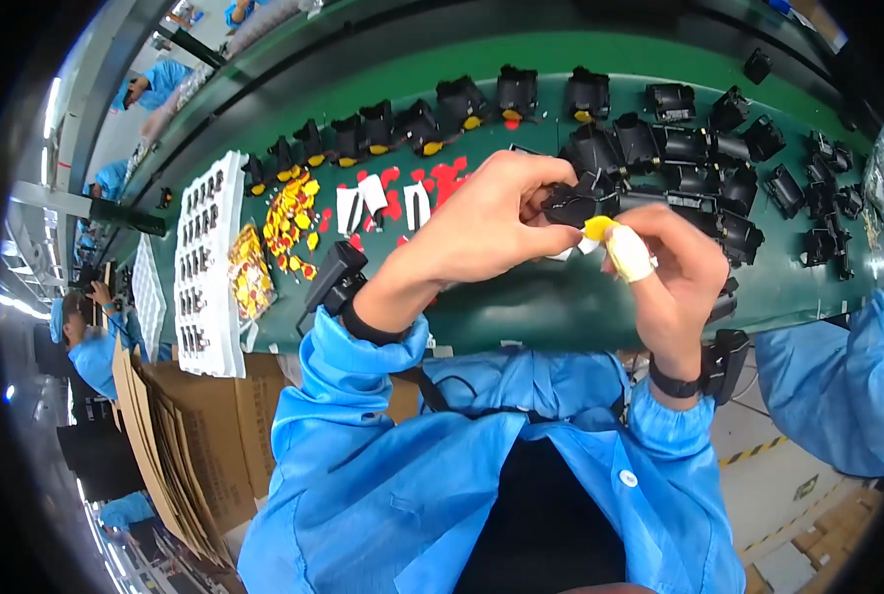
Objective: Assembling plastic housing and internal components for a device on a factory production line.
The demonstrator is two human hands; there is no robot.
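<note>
My left hand (491, 226) is closed around a small black plastic housing (573, 204), held above the bench. At its lower right edge is a small yellow piece (596, 229), pinched by my right hand (678, 272). A pale cover (629, 253) wraps one digit of that hand. Right at the yellow piece there is also a bit of white (587, 245). The fingertips partly hide where the yellow piece meets the housing, so whether it is attached I cannot tell.
A curved row of black housings (517, 91), several with yellow pieces, lines the green bench. More housings (682, 147) crowd the right. Leftward lie loose yellow-and-red pieces (292, 220), red pieces (448, 180), a filled bag (250, 274) and a white tray (226, 342). A blue-clad person (838, 381) works at right.
</note>
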